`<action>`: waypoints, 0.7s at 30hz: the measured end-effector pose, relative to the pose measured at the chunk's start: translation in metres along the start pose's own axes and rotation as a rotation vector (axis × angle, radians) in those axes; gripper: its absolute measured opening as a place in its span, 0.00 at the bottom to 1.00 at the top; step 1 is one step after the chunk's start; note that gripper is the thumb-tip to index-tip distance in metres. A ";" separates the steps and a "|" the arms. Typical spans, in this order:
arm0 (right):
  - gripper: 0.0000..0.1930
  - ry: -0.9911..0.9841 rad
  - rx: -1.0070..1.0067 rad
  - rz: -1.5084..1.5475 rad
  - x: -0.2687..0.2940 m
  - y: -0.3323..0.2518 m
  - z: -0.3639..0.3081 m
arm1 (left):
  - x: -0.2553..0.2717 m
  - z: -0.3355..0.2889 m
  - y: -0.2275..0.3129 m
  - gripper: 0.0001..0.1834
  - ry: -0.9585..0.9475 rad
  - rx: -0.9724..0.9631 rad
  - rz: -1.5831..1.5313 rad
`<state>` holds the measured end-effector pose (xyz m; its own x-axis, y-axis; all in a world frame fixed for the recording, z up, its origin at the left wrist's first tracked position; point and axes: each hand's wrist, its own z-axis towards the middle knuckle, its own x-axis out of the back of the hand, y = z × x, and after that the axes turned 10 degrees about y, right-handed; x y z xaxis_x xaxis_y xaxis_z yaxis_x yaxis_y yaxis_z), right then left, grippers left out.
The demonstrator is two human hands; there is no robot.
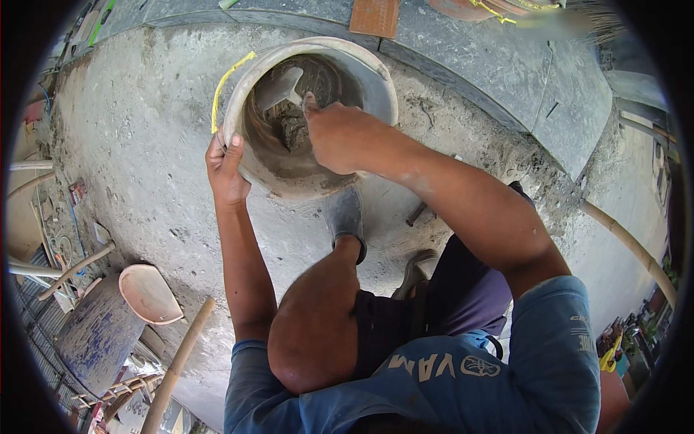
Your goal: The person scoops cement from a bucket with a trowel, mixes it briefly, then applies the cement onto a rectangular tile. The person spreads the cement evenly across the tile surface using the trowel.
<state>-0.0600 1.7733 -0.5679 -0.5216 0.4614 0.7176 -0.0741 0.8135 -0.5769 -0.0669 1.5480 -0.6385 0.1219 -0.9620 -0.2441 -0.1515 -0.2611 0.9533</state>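
Observation:
A round bucket (381, 79) with a pale, mortar-smeared rim stands tilted on the concrete in front of me. My left hand (228, 168) grips its left rim, thumb on the near side. Inside the bucket is my right hand (335, 135), closed round the handle of a trowel, the handle mostly hidden by the fingers. The trowel's grey blade (282, 88) lies against wet grey mortar (293, 129) in the bucket. A yellow strap (225, 85) hangs at the bucket's left side.
Grey slabs (499, 72) form a raised edge beyond the bucket, with a brown tile (374, 17) on it. A hammer-like tool (417, 213) lies right of my shoe (345, 215). At left are a blue-stained drum (100, 334), a cut container (150, 293) and a wooden pole (177, 367).

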 end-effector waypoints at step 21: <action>0.22 -0.045 0.223 -0.046 -0.006 -0.012 0.051 | 0.014 0.023 0.007 0.21 -0.028 0.064 0.034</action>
<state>-0.0996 1.7425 -0.5855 -0.5503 0.4051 0.7301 -0.2824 0.7326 -0.6193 -0.0892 1.5307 -0.6391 0.0882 -0.9720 -0.2177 -0.2172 -0.2320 0.9482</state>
